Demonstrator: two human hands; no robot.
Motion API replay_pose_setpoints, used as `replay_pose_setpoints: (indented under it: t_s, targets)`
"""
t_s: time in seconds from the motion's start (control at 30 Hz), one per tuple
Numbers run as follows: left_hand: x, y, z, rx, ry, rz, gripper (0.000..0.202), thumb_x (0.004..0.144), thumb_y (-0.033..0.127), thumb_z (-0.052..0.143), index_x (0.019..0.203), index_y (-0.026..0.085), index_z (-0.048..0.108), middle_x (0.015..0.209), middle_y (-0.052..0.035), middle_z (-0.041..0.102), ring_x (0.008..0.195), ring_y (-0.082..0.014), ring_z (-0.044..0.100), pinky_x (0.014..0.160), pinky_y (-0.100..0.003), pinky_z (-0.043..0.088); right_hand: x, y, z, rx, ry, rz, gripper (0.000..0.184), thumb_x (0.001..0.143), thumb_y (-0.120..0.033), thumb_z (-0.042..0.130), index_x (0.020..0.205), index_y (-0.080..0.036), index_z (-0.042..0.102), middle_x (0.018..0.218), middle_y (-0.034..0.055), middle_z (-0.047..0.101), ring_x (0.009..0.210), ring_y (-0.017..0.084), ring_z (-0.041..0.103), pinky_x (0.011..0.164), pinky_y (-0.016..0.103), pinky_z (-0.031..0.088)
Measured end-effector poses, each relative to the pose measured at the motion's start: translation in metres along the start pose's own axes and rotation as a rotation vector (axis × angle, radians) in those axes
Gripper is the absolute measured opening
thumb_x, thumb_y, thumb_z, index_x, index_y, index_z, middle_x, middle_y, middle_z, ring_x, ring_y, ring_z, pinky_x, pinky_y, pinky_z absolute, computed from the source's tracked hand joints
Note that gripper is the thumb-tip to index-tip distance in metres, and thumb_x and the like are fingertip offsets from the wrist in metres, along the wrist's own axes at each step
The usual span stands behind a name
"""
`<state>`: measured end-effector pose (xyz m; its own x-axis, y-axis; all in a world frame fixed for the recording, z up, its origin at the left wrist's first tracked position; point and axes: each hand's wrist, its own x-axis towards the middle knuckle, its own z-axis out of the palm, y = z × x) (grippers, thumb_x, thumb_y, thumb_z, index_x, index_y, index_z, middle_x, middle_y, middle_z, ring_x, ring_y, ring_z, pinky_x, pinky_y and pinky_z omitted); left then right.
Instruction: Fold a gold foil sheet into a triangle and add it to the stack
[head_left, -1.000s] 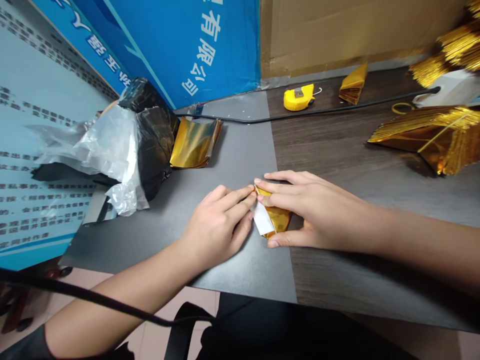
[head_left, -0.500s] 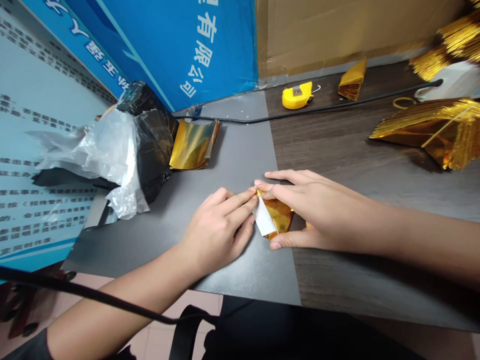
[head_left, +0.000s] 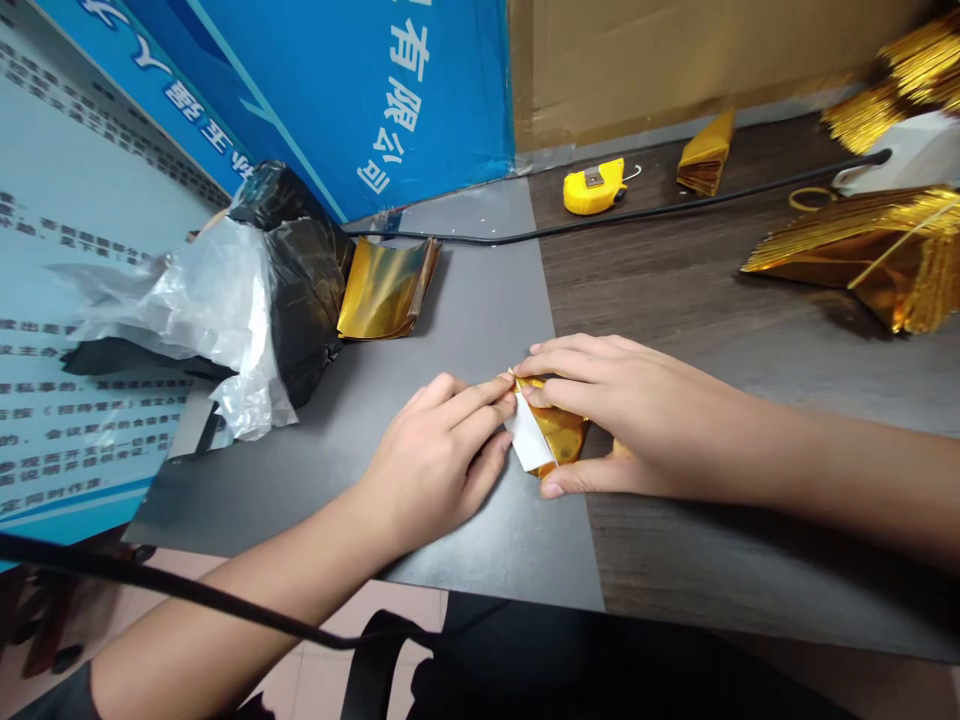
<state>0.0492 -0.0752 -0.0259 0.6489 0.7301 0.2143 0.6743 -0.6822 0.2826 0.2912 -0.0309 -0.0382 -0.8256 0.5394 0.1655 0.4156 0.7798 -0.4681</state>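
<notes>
Folded gold-foil paper (head_left: 565,434) lies on the desk (head_left: 480,325); your left hand (head_left: 433,445), thumb slightly apart, touches its far-left tip; your right hand (head_left: 634,415) spans it, thumb spread wide.

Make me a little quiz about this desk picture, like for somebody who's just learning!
1. True or false: the left hand and the right hand both touch the folded gold and white paper.

2. What lies between the thin black cable on the desk and the brown cardboard panel?
A) A crumpled translucent plastic bag
B) A yellow plastic tape measure
C) A pair of red scissors

3. Fill in the colour: the stack of shiny gold sheets sits beside a lumpy bundle in ____ wrapping.

Key: 1. True. 2. B. 3. Black.
</notes>
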Motion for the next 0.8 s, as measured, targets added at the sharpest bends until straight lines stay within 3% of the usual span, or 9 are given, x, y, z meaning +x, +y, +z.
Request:
replay_pose_setpoints:
  t_s: [0.8]
  targets:
    - [-0.0021, -0.0008, 0.0017, -0.081, -0.046, -0.059, 0.023, 0.102, 0.02, 0.053, 0.116, 0.009, 0.067, 0.134, -0.0141, 0.067, 0.107, -0.0242, 0.063, 0.091, -0.044, 0.056, 0.0018, -0.0013, -0.0015, 0.043, -0.026, 0.026, 0.059, 0.086, -0.062, 0.074, 0.119, -0.013, 0.071, 0.134, 0.0181, 0.066, 0.128, 0.038, 0.058, 0.101, 0.056, 0.053]
